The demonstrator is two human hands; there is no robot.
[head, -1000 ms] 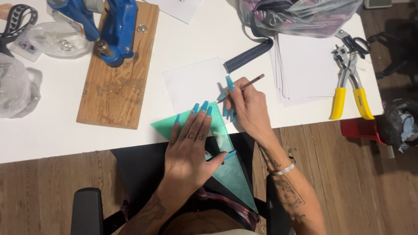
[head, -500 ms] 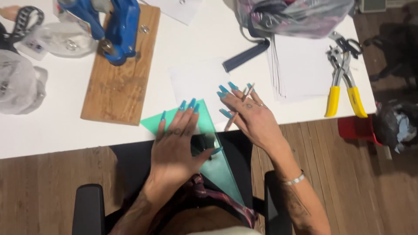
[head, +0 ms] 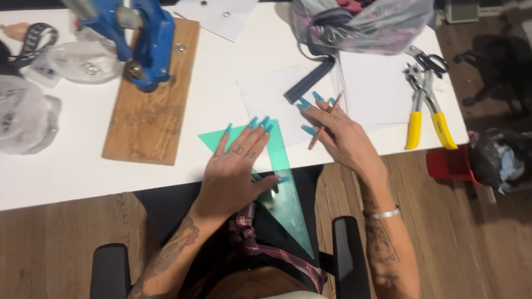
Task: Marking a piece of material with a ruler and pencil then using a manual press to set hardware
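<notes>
Left hand (head: 235, 169) is pressing flat, fingers spread, on the green set square (head: 277, 182) at lower centre, overhanging the bench (head: 221, 99) edge. Right hand (head: 341, 135) is resting on white paper (head: 266, 102), fingers loosely curled around a pencil (head: 324, 123). Marking step is seemingly being set up; the next stroke needs the square steadied.

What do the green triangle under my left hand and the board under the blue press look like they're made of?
Green triangle: probably plastic, glossy and see-through, since dark fabric shows through it. The left hand lies flat on it. Board: wood, unfinished-looking, with visible grain and scuff marks under the blue press.
</notes>
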